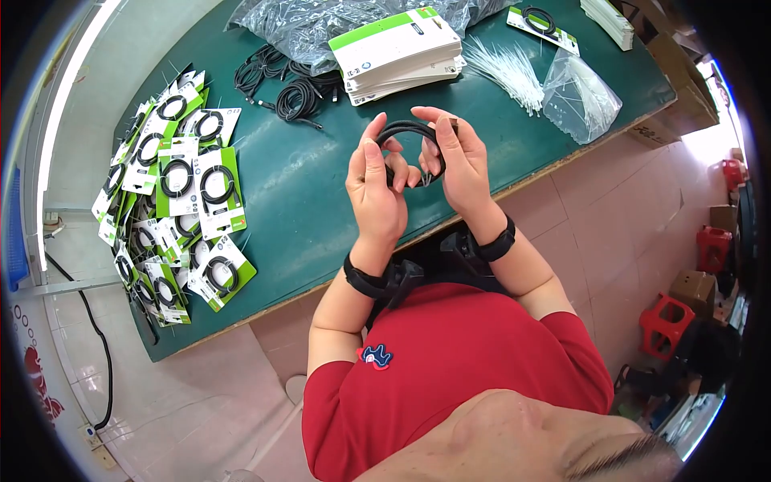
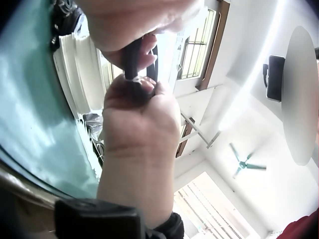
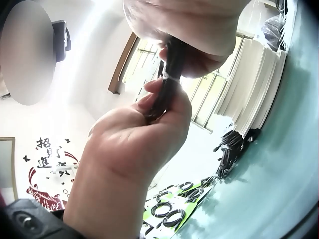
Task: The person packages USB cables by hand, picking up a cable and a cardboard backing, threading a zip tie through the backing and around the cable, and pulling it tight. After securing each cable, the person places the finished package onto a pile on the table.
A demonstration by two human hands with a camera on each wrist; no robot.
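Note:
A coil of black cable (image 1: 411, 127) is held up between both hands over the near edge of the green table. My left hand (image 1: 377, 193) grips its left side, thumb and fingers curled round the loop. On the opposite side, my right hand (image 1: 464, 165) grips the coil with its thumb along the front. In the right wrist view, a pale tie (image 3: 171, 77) wraps the bundled cable (image 3: 174, 55). The left wrist view shows a dark length of the cable (image 2: 131, 59) between the two hands, with parts hidden by fingers.
Many carded cables (image 1: 177, 177) are heaped at the table's left. A stack of cards (image 1: 397, 56) stands beyond the hands, beside loose black cables (image 1: 297, 100). White zip ties (image 1: 506, 72), a clear bag (image 1: 582, 96) and one carded cable (image 1: 546, 28) lie right.

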